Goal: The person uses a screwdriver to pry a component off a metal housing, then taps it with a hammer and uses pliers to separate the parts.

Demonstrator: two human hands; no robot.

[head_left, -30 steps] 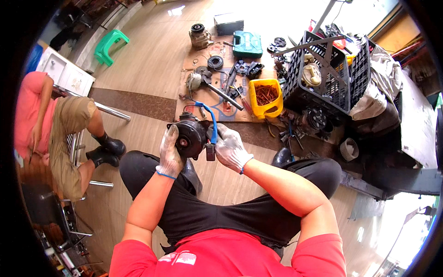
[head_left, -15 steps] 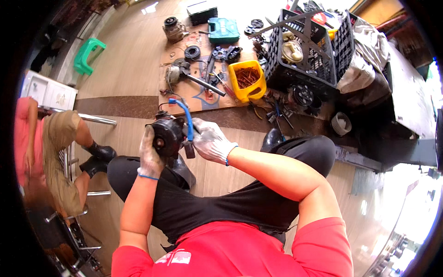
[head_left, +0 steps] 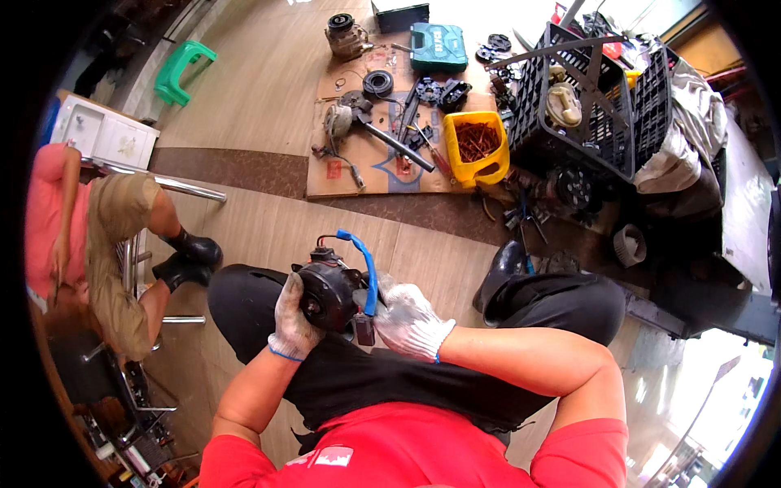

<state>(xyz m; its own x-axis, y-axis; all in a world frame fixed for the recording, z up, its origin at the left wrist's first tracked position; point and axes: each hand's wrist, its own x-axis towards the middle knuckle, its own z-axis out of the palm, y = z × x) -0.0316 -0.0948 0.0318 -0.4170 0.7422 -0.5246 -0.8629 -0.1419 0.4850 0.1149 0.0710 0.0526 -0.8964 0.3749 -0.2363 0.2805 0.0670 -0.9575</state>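
I hold a black round electric motor (head_left: pixel 325 294) above my lap, between my legs. My left hand (head_left: pixel 294 321), in a white knit glove with dark smudges, is wrapped round its left side. At its right side my right hand (head_left: pixel 407 319), gloved alike, has its fingers curled against the motor; their tips are partly hidden. A blue-sleeved cable (head_left: pixel 370 268) loops from the top of the motor down past its right side. A dark connector (head_left: pixel 364 328) hangs at the cable's lower end, in front of my right fingers.
Ahead, a cardboard sheet (head_left: pixel 325 179) bears motor parts, a teal case (head_left: pixel 439 47) and a yellow cut-open jug (head_left: pixel 492 175) with copper-coloured scraps. Black crates (head_left: pixel 606 159) stand at right, with pliers and screwdrivers before them. A seated person (head_left: pixel 122 236) and a green stool (head_left: pixel 183 73) are at left.
The motor and both hands have come lower in the view, nearer my lap. The surroundings have shifted right in the picture as my head turned. Both hands keep hold.
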